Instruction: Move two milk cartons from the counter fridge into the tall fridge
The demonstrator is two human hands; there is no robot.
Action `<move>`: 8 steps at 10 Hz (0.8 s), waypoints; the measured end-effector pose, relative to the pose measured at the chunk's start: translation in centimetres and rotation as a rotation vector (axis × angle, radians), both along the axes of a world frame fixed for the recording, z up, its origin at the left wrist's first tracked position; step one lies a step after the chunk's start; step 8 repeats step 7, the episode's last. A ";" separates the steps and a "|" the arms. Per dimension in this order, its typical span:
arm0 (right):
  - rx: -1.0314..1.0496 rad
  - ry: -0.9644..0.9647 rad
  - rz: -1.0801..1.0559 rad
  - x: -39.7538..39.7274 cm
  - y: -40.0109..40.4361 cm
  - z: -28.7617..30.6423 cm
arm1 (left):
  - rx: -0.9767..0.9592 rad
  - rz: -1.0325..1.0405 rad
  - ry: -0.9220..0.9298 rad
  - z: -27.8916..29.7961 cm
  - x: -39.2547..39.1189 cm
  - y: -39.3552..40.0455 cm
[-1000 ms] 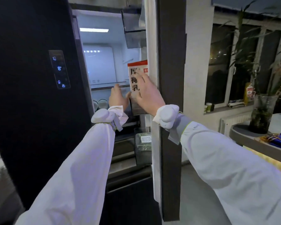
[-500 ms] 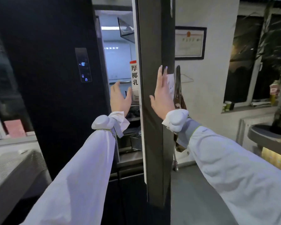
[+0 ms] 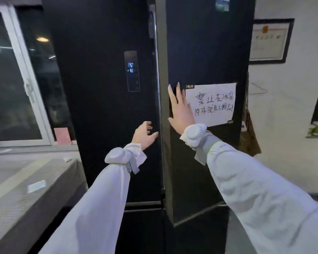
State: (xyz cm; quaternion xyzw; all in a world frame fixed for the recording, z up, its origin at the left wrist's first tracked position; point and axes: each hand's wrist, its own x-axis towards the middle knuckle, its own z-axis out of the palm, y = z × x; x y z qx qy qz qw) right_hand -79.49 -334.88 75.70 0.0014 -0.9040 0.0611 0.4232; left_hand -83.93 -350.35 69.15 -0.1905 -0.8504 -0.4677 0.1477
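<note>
We press our right hand (image 3: 181,111), fingers spread flat, on the tall black glossy fridge's (image 3: 103,107) right door (image 3: 206,52) beside a white handwritten paper note (image 3: 212,103). Our left hand (image 3: 144,134) hovers loosely open, empty. We see no milk cartons.

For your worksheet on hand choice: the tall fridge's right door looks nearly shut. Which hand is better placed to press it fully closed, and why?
Right. The right hand lies flat on the right door beside the paper note; the left hand hovers, fingers curled, before the left door.
</note>
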 end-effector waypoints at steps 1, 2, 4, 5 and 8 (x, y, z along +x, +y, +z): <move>0.020 -0.074 0.018 -3.3 -0.4 -0.2 | -0.077 -0.035 -0.046 -0.8 -1.9 -0.8; 0.034 -0.088 0.019 -5.8 -0.5 -0.2 | -0.129 -0.052 -0.053 -1.3 -3.8 -1.3; 0.009 -0.248 0.033 -9.8 -0.3 0.5 | -0.132 -0.072 -0.071 -1.6 -7.1 -1.9; 0.030 -0.228 0.002 -10.5 -0.5 0.0 | -0.141 -0.093 -0.061 -1.5 -7.7 -1.9; 0.045 -0.190 0.043 -10.5 0.3 -0.8 | -0.128 -0.105 -0.014 -0.9 -8.8 -1.2</move>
